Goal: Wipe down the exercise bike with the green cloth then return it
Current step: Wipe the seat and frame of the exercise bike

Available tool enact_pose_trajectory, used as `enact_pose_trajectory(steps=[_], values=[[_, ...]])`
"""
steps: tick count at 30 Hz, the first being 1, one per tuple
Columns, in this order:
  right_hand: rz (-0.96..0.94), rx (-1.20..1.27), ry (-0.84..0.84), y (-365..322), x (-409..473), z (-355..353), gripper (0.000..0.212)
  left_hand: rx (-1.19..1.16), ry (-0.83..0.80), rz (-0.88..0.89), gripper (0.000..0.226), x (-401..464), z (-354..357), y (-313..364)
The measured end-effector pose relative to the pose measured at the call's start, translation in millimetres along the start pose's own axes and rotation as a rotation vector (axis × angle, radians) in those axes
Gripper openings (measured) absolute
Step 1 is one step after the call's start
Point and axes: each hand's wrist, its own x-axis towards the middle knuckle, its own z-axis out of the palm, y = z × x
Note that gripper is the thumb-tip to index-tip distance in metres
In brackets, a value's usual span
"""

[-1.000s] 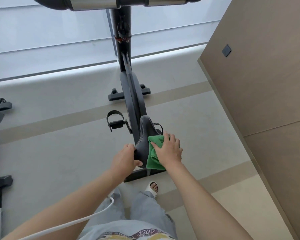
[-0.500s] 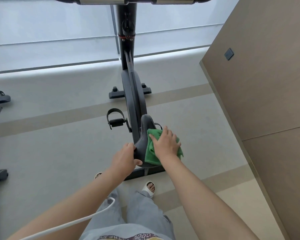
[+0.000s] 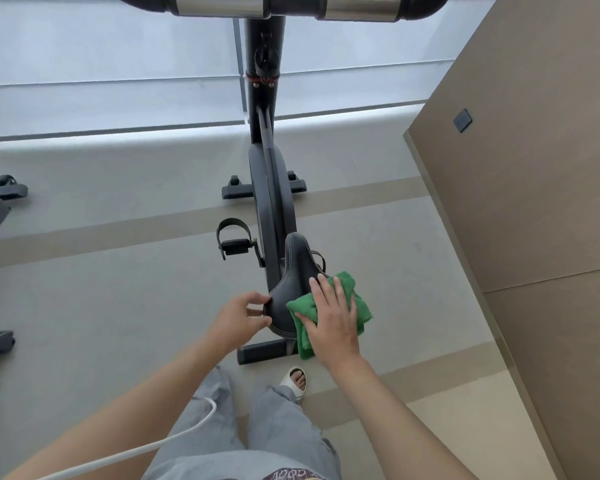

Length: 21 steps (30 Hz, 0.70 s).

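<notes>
Cloth (image 3: 355, 299) lies flat-pressed under the right hand (image 3: 333, 317) on the saddle (image 3: 291, 292), left hand (image 3: 238, 315) pinching its rim; wiping underway, next likely the frame.

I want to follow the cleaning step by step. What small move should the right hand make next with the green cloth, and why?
Probably slide the green cloth leftward across the saddle. The right hand presses it flat on the saddle's right side only, while the left half shows bare black. The left hand grips the saddle's left edge, apparently steadying it.
</notes>
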Motion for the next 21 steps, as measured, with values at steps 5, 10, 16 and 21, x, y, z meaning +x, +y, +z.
enact_pose_trajectory(steps=[5, 10, 16, 21], values=[[-0.016, -0.147, -0.031, -27.3, -24.3, 16.9, 0.081, -0.22, -0.085, -0.077, 0.046, -4.5, -16.7, -6.4], [0.116, -0.171, -0.081, -60.7, 10.9, 17.6, 0.09, -0.201, -0.054, -0.121, 0.048, -5.0, -22.6, -21.1], [0.326, -0.122, -0.219, -94.3, 104.2, 6.0, 0.086, -0.049, -0.076, -0.063, 0.048, -1.6, -39.8, -24.1], [0.272, -0.162, -0.222, -87.0, 105.4, 2.3, 0.091, -0.054, -0.061, -0.046, 0.043, -1.0, -54.3, -22.7]])
